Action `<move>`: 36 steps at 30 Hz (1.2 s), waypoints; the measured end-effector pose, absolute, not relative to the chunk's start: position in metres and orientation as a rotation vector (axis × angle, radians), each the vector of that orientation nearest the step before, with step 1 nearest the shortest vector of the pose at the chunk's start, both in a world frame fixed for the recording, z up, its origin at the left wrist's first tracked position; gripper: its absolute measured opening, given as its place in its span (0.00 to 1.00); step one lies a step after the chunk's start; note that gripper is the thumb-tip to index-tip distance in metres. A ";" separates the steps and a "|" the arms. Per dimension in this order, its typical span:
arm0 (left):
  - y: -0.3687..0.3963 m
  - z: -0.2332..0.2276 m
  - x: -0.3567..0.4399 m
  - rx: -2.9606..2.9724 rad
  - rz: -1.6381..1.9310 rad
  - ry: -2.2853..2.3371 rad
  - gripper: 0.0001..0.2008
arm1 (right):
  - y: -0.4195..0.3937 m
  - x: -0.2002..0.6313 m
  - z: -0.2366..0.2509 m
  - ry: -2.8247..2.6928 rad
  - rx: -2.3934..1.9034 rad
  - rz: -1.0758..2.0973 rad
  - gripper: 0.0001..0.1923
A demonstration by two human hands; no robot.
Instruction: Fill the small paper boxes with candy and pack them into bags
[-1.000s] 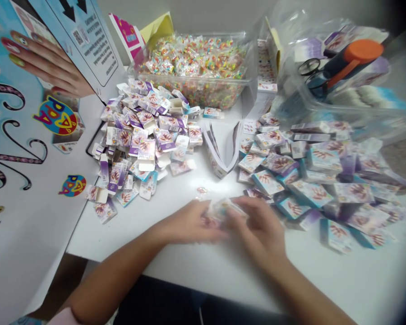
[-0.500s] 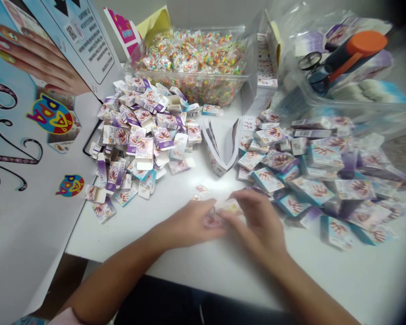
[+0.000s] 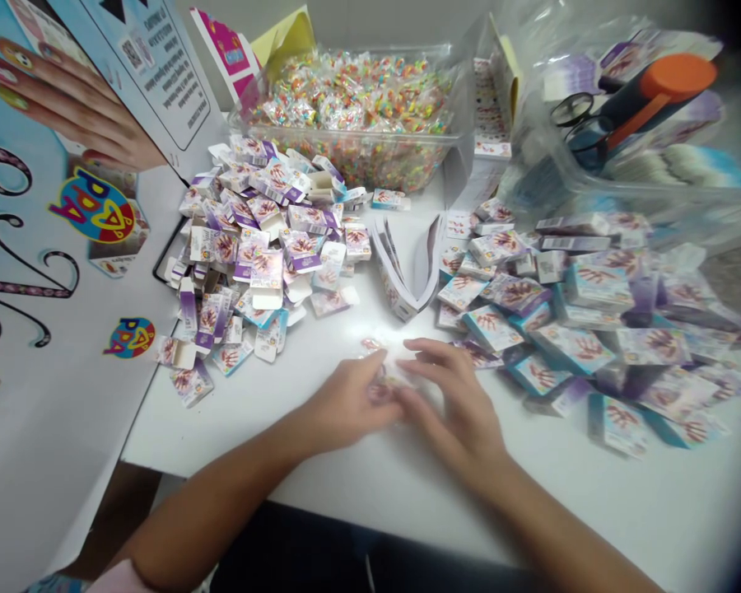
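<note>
My left hand (image 3: 346,403) and my right hand (image 3: 454,408) meet at the middle of the white table (image 3: 407,486), fingertips together on a small clear packet (image 3: 384,380) that lies on the tabletop. Both hands pinch or press it; most of the packet is hidden under the fingers. A pile of small folded purple and white boxes (image 3: 259,247) lies to the far left of the hands. Another pile of closed boxes (image 3: 580,321) spreads to the right. A stack of flat unfolded boxes (image 3: 404,276) stands just beyond the hands.
A clear tub of colourful small packets (image 3: 358,111) stands at the back. A clear bin (image 3: 623,123) at back right holds scissors and an orange-capped tool. A large printed display card (image 3: 55,247) leans at the left. The table's front edge runs below my forearms.
The packet was held slightly above the table between both hands; now the hands have lowered and flattened onto it. The right fingers have stretched out forward.
</note>
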State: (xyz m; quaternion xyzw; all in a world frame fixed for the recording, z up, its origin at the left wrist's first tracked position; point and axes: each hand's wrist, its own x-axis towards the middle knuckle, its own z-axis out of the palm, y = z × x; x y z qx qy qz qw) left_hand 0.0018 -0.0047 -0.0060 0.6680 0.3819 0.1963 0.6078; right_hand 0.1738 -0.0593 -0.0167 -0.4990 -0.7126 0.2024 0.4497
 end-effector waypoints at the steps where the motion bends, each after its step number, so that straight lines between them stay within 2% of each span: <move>1: -0.004 -0.007 0.001 1.552 0.449 0.885 0.11 | -0.059 0.174 -0.016 -1.751 -1.227 0.523 0.17; 7: -0.004 -0.013 0.003 1.558 0.493 0.851 0.17 | -0.059 0.175 -0.011 -1.844 -1.160 0.791 0.17; 14: -0.004 -0.002 0.000 1.285 0.538 0.812 0.17 | -0.063 0.174 -0.016 -1.928 -1.142 0.526 0.26; 17: -0.004 -0.003 -0.003 1.155 0.538 0.700 0.18 | -0.064 0.174 -0.014 -1.954 -1.177 0.508 0.23; 23: -0.004 -0.016 0.001 1.023 0.590 0.707 0.24 | -0.062 0.176 -0.008 -1.871 -1.234 0.756 0.15; 26: -0.004 -0.015 0.005 1.007 0.561 0.820 0.21 | -0.061 0.175 -0.011 -1.822 -1.272 0.795 0.14; 31: -0.002 -0.010 0.006 1.000 0.515 0.851 0.12 | -0.063 0.172 -0.016 -1.902 -1.251 0.669 0.17; 36: -0.003 -0.010 0.003 0.980 0.522 0.794 0.12 | -0.062 0.172 -0.012 -1.941 -1.227 0.699 0.14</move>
